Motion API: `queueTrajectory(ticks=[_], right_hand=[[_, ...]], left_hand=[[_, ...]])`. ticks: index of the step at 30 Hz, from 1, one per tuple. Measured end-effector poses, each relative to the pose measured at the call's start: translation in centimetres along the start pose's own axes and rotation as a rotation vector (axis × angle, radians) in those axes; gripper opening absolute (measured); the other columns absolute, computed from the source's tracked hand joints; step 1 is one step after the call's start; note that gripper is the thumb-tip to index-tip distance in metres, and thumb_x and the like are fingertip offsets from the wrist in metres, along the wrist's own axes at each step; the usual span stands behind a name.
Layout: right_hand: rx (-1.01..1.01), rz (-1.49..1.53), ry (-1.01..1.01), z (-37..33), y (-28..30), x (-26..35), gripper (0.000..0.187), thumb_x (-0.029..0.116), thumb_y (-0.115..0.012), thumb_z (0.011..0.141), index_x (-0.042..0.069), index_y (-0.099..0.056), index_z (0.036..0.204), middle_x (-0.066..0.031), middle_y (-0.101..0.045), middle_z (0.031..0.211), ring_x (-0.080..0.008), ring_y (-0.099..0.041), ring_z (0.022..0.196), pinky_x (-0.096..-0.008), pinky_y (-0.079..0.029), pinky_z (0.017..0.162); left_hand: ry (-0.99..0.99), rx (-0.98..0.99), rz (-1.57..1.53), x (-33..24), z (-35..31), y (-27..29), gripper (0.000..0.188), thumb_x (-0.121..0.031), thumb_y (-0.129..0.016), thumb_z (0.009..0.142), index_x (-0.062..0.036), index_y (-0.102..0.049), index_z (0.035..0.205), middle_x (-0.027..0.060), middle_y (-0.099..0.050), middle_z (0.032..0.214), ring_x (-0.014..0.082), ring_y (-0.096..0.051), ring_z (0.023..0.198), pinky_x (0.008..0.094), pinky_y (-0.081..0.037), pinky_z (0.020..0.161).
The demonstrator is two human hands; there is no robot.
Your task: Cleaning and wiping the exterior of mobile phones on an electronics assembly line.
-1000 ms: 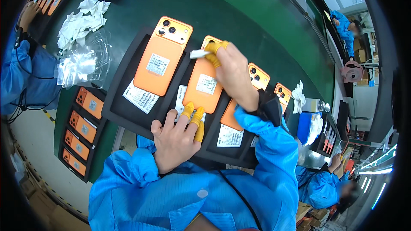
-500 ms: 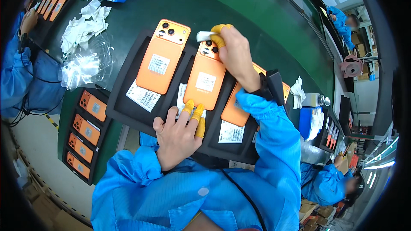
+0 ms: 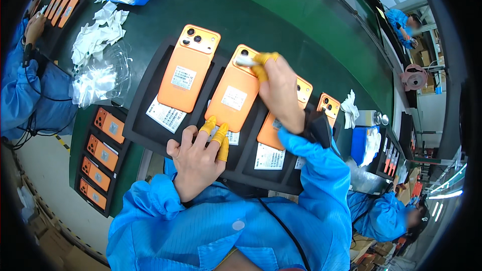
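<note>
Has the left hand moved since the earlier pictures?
Yes: leftward, judged against the black tray; the left hand is now closer to the tray's leftmost phone.

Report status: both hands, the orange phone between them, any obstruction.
Right hand pinching white wipe at camera block. Left hand at lower end of orange phone. Phone back up, over black tray. Right hand partly covers camera block.

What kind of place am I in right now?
Probably a factory or workshop with a phone line: orange phones lie in a black tray on a long green bench, and co-workers in blue work clothes are around it.
</note>
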State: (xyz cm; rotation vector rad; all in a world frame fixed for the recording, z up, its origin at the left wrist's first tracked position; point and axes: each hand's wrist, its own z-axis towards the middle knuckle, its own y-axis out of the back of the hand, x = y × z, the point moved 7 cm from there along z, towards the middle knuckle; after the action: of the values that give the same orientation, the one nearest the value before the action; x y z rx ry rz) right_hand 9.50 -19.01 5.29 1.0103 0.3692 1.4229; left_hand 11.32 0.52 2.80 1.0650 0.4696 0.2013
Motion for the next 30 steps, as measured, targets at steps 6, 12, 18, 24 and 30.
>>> queueTrajectory(ticks=[6,12,18,24,30], right_hand=[[0.264,0.108,0.179,-3.9,-0.8,4.1,0.020,-0.006,-0.058,0.068,0.001,-0.056,0.087,-0.0134,-0.050,0.073,-0.0296,-0.055,0.072,-0.0397,-0.048,0.063],[0.087,-0.056,-0.036,-0.3,0.1,-0.4,0.016,-0.004,-0.058,0.070,0.001,-0.055,0.085,-0.0146,-0.052,0.078,-0.0326,-0.056,0.077,-0.0406,-0.047,0.065],[0.240,0.088,0.285,-6.2,0.0,7.7,0.014,0.001,-0.061,0.066,0.004,-0.054,0.078,-0.0098,-0.047,0.070,-0.0244,-0.050,0.067,-0.0362,-0.041,0.059],[0.020,-0.234,0.058,1.0,2.1,0.3,0.015,-0.003,-0.060,0.072,0.001,-0.057,0.086,-0.0147,-0.052,0.080,-0.0332,-0.054,0.074,-0.0423,-0.046,0.065],[0.023,-0.014,-0.012,2.7,-1.1,-0.6,0.020,-0.001,-0.061,0.068,0.001,-0.056,0.088,-0.0149,-0.055,0.080,-0.0342,-0.056,0.078,-0.0429,-0.048,0.067]], left_hand=[[0.014,-0.036,0.007,-0.2,0.1,0.1,0.017,-0.023,-0.073,0.066,-0.0141,-0.072,0.081,0.0000,-0.059,0.093,0.0193,-0.050,0.096,0.0410,-0.020,0.072],[0.006,-0.045,0.015,0.1,0.1,-0.1,0.016,-0.023,-0.074,0.065,-0.0138,-0.071,0.077,0.0012,-0.060,0.091,0.0195,-0.050,0.095,0.0418,-0.019,0.073],[0.040,-0.040,-0.005,0.1,-0.1,-0.2,0.013,-0.022,-0.073,0.064,-0.0141,-0.070,0.073,0.0002,-0.058,0.083,0.0191,-0.051,0.094,0.0420,-0.019,0.070],[0.004,-0.098,-0.011,0.3,-0.5,0.0,0.013,-0.021,-0.074,0.062,-0.0124,-0.069,0.070,0.0006,-0.056,0.078,0.0190,-0.050,0.092,0.0421,-0.019,0.069],[0.004,-0.108,-0.011,0.1,-0.2,0.0,0.013,-0.021,-0.074,0.062,-0.0118,-0.069,0.070,0.0007,-0.056,0.077,0.0191,-0.050,0.092,0.0421,-0.019,0.069]])
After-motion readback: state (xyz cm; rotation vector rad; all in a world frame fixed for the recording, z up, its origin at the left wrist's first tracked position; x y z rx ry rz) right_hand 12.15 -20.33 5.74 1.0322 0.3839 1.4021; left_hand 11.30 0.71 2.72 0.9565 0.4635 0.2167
